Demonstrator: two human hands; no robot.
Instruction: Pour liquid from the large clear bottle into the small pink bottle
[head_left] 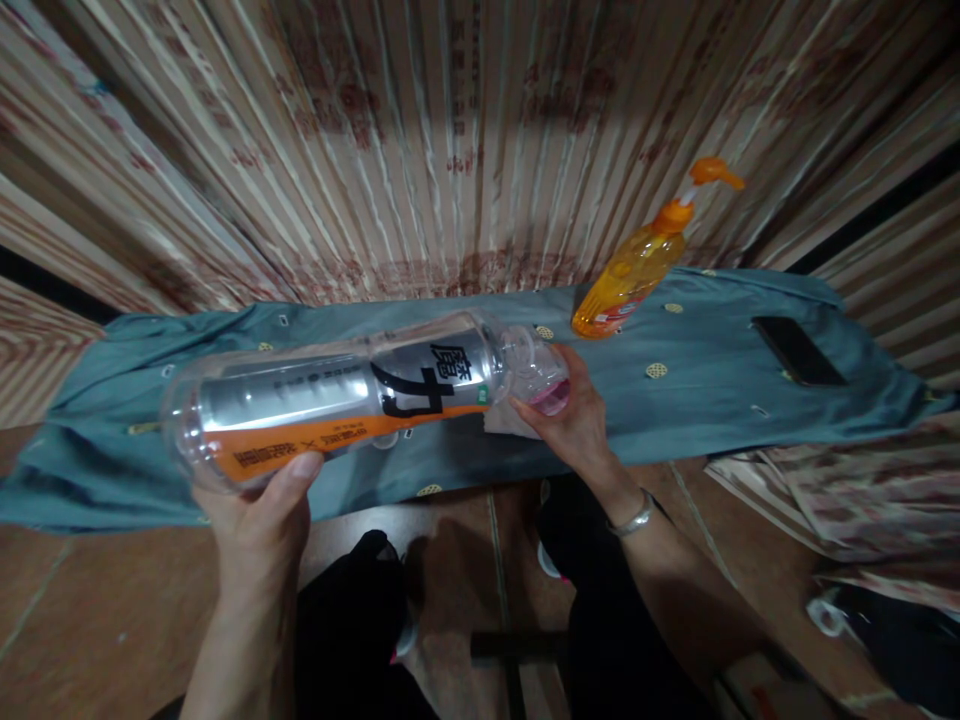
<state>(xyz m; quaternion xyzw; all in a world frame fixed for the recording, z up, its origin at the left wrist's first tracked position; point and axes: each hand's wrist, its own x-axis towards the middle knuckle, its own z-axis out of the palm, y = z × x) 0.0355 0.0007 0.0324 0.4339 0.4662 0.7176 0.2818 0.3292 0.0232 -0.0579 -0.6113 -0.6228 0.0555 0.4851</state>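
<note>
My left hand is wrapped under the base end of a large clear plastic bottle with a silver and orange label. The bottle lies almost level in the air, its neck end pointing right. My right hand grips a small clear plastic container with a little pink liquid in it, right up against the bottle's neck end. Whether the bottle's mouth sits inside the container or only touches it, I cannot tell. A whitish piece, perhaps paper, shows below the container on the cloth.
A teal cloth covers the long narrow table. Behind my right hand stands an orange pump bottle with yellow-orange liquid. A dark phone lies farther right. Patterned curtains hang along the back, and a dark bar is near my legs.
</note>
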